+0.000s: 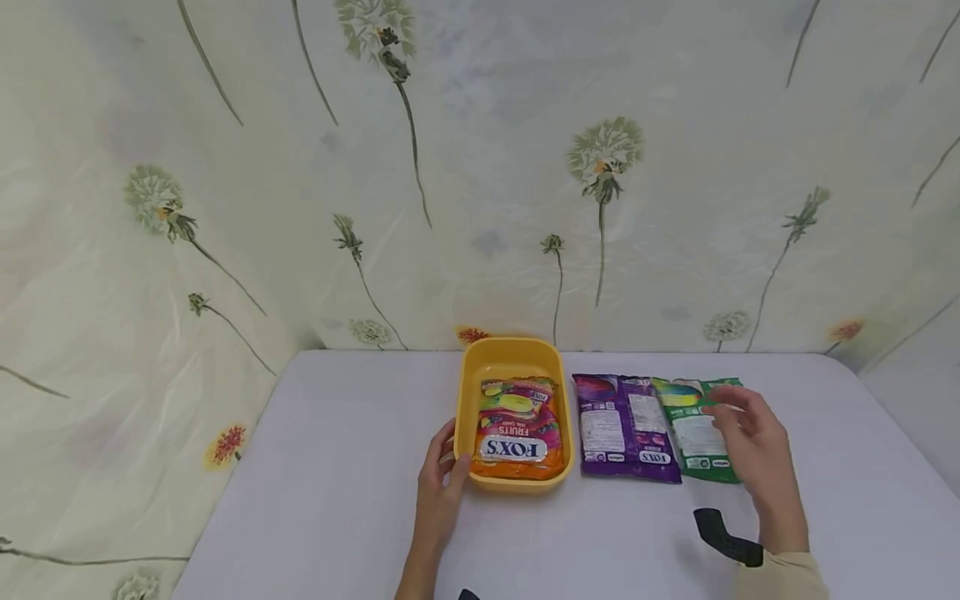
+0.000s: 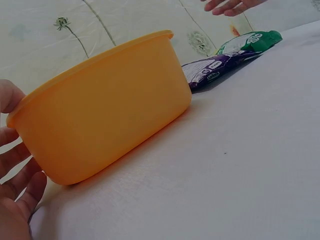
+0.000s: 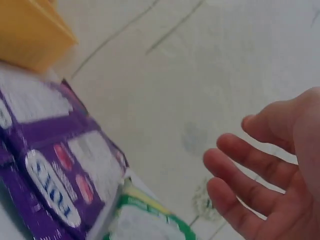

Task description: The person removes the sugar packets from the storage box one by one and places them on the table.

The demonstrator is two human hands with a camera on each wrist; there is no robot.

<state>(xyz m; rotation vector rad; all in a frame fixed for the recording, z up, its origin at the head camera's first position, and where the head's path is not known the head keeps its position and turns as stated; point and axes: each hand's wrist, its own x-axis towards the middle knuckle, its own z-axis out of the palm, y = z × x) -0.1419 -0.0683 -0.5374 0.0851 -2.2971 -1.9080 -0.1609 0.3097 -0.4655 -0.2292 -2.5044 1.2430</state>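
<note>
My left hand [image 1: 441, 483] holds a yellow plastic tub [image 1: 467, 400] at its near left corner. The left wrist view shows the thumb over the rim and the other fingers along the outer wall. Inside the tub lies an orange and red Fox's fruit candy bag [image 1: 517, 417]. Over the right part of a green candy bag [image 1: 693, 429] hovers my right hand [image 1: 757, 450]. Its fingers [image 3: 250, 175] are loosely bent and hold nothing. Between tub and green bag lies a purple Fox's candy bag [image 1: 626, 429], its right edge against the green one.
A white-covered table [image 1: 337, 483] bears everything. Behind it hangs a pale cloth [image 1: 487, 167] printed with dandelions, meeting the table's back edge just past the tub. A black strap [image 1: 723, 537] sits at my right wrist by a beige sleeve [image 1: 780, 577].
</note>
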